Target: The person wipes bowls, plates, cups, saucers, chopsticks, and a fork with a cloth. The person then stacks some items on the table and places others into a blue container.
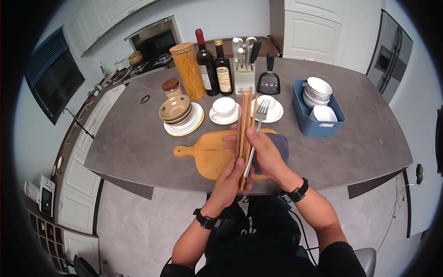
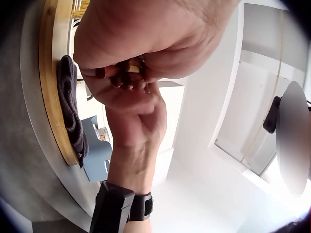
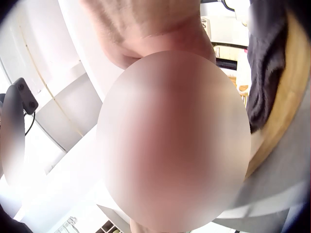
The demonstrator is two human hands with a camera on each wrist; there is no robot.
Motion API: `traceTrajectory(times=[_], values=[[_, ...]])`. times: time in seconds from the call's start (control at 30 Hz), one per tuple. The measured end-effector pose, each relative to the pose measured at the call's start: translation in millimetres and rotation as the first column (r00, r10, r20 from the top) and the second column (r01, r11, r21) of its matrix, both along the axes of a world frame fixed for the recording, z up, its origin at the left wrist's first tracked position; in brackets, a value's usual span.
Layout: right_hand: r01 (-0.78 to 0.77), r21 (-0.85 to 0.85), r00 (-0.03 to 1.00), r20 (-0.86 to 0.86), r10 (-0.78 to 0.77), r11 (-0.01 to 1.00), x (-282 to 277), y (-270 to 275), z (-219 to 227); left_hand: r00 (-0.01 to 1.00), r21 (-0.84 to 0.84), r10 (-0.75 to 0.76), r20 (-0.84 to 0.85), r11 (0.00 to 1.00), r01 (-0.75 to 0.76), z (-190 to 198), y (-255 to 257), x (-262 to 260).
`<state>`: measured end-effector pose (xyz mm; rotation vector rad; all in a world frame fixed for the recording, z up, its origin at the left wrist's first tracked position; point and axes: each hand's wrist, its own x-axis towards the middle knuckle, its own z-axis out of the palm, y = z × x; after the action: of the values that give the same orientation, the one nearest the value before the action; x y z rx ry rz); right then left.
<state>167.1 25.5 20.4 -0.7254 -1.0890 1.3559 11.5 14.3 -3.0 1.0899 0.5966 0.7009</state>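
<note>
A bundle of wooden chopsticks [image 1: 244, 124] stands nearly upright between both hands, above a wooden cutting board [image 1: 210, 154]. My left hand [image 1: 227, 182] grips its lower part, thumb across the front. Higher up, my right hand [image 1: 267, 154] holds the bundle's right side together with a metal fork [image 1: 261, 113], tines up. In the left wrist view, the chopstick ends [image 2: 104, 72] show inside the curled left hand [image 2: 146, 43]. A dark cloth [image 1: 278, 145] lies on the board's right part, behind the right hand. The right wrist view is largely blurred.
Stacked brown bowls [image 1: 174, 108] on plates stand left, with two white cups [image 1: 224, 106] on saucers behind the board. Farther back are a pasta jar [image 1: 188, 71], bottles [image 1: 208, 69] and a knife block [image 1: 244, 81]. A blue bin [image 1: 318, 129] with bowls stands right.
</note>
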Motion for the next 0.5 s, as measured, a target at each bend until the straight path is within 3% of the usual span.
traceTrajectory(times=[0.07,0.23,0.3,0.4,0.5], values=[[-0.017,-0.004,0.999,-0.038,0.017,1.000,-13.6,-8.0,-8.4,0.989,-0.129,0.131,0.073,0.984,-0.121,5.2,-5.5,9.1],[0.031,0.027,0.999,0.039,-0.032,0.999,-18.3,-11.5,-17.4,0.994,-0.117,0.083,0.069,0.990,-0.074,3.8,-2.3,-5.4],[-0.069,-0.058,0.996,0.059,0.073,0.996,-12.9,-12.2,-14.4,0.993,-0.132,0.042,0.106,0.991,-0.028,2.4,-0.2,-10.4],[-0.073,-0.047,0.997,-0.015,0.072,0.996,-10.9,-9.0,-13.4,0.998,-0.095,0.049,0.045,0.994,-0.045,5.8,-0.9,-11.3],[-0.080,-0.073,0.996,0.022,0.082,0.994,-8.7,-11.5,-5.6,0.997,-0.086,0.043,0.063,0.996,-0.038,1.9,-0.2,-13.2]])
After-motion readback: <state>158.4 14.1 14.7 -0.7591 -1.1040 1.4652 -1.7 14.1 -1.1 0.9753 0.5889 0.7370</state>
